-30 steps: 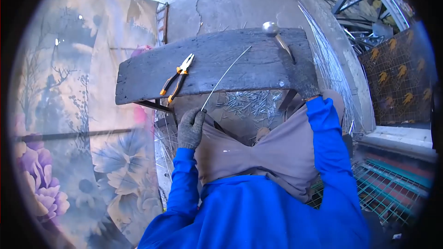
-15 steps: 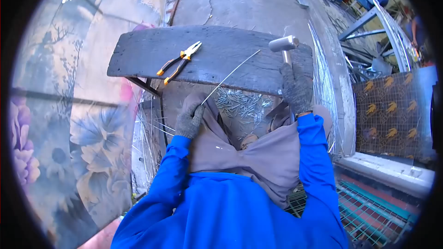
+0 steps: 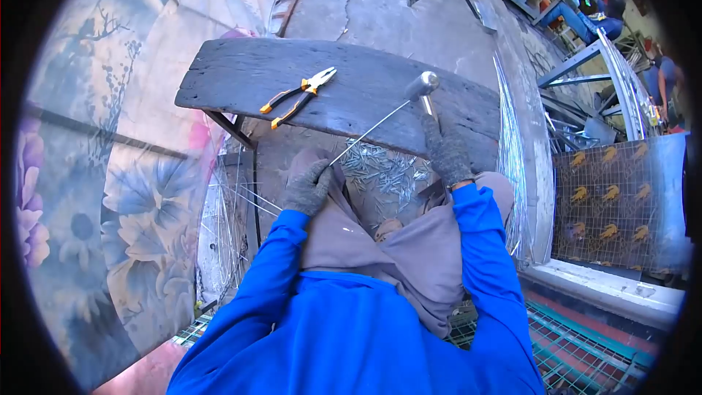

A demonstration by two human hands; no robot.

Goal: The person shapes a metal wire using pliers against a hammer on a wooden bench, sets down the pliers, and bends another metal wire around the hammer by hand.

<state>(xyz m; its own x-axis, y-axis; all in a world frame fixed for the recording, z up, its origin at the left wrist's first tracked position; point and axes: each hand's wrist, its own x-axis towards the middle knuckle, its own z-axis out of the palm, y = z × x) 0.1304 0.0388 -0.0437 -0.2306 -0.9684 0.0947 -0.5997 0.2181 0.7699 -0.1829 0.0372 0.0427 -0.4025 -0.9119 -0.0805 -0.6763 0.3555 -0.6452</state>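
Note:
My left hand (image 3: 307, 187), in a grey glove, is closed around a thin metal rod (image 3: 369, 132) above my left thigh. The rod slants up to the right, its far end over the dark wooden bench (image 3: 241, 66). My gloved right hand (image 3: 447, 153) grips a hammer (image 3: 423, 86) by its handle. The hammer head is at the rod's far end; whether they touch I cannot tell. Pliers (image 3: 300, 97) with orange-and-black handles lie on the bench, left of the hammer, jaws pointing up and right.
Many short cut metal pieces (image 3: 384, 175) lie on the floor below the bench. Long thin rods (image 3: 512, 153) stand at the bench's right end. A flowered sheet (image 3: 153, 197) hangs at left. Another person (image 3: 664, 80) is at far right, near a metal frame (image 3: 618, 77).
The hammer has moved left and slightly down to the rod's far end. My left hand still holds the rod. The whole view has shifted slightly.

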